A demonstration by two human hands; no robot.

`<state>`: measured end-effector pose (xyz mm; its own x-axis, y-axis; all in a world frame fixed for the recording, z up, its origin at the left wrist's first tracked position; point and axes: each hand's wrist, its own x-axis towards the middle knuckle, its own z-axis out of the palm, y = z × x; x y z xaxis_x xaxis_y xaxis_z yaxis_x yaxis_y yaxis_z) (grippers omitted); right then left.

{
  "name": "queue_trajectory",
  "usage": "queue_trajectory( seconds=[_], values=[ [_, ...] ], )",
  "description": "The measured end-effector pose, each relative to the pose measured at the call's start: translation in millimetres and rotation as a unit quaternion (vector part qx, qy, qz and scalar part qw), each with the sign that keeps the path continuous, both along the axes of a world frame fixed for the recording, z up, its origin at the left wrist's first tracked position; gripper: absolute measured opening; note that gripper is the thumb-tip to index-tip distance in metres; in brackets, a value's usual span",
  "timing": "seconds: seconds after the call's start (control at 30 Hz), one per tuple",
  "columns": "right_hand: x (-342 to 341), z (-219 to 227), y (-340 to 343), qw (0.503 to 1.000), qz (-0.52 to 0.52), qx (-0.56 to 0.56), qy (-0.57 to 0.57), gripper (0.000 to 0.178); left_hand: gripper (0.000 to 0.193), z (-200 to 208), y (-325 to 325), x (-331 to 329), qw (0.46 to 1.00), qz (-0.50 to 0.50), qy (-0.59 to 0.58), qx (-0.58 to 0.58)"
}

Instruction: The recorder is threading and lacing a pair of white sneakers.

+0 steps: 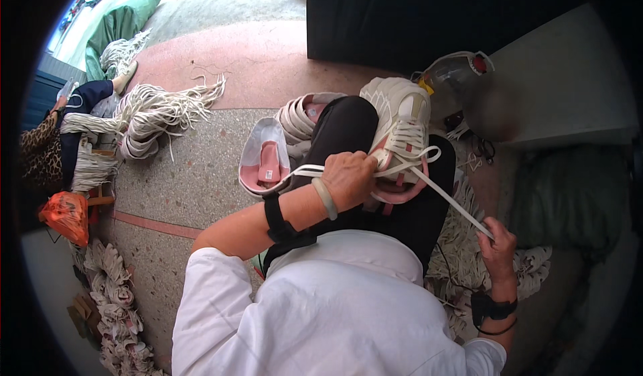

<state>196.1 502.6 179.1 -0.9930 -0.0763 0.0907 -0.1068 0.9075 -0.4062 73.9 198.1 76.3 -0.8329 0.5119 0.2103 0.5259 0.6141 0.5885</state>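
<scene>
A cream and white sneaker point(396, 101) with pink trim rests across my thighs, its toe pointing away from me. A white shoelace point(450, 198) runs through its eyelets, with a loop standing up near the collar. My left hand point(349, 180) is closed on the lace at the left side of the shoe's opening, and a length of lace trails left from it. Out to the right, my right hand point(497, 247) pinches the other lace end, which stretches straight from the shoe. Left of my knee lies a white and pink shoe upper point(263, 156), opening upward.
Another shoe piece point(301, 116) lies behind that upper. Bundled white laces point(157, 111) spread at the left, near another person's leopard-print sleeve point(41, 148). An orange bag point(65, 216) hangs there. A clear plastic bottle point(455, 78) stands beyond my right knee. More laces point(462, 255) lie right.
</scene>
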Motion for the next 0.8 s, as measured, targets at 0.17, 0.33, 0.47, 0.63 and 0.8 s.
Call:
queue_trajectory(
  seconds=[0.17, 0.33, 0.47, 0.63, 0.8],
  values=[
    [29.5, -8.5, 44.7, 0.983, 0.036, 0.175, 0.039, 0.032, 0.009, -8.2, -2.2, 7.4, 0.992, -0.041, 0.064, -0.104],
    [33.8, 26.4, 63.6, 0.892, 0.234, 0.349, 0.168, 0.012, 0.011, 12.9, -6.3, 8.9, 0.99, -0.125, -0.027, 0.056],
    [29.4, 61.7, 84.0, 0.862, -0.013, 0.459, -0.215, 0.041, 0.016, 41.7, -21.4, 7.8, 0.988, -0.114, 0.01, 0.101],
    [-38.7, 74.9, 133.1, 0.904, -0.012, 0.426, -0.027, 0.024, 0.012, 56.2, -48.5, -27.1, 0.982, -0.101, -0.005, 0.16],
    [-68.6, 71.4, 166.5, 0.916, -0.024, 0.356, 0.185, 0.023, 0.009, 89.0, -68.7, -61.5, 0.981, -0.157, 0.086, 0.077]
  ],
)
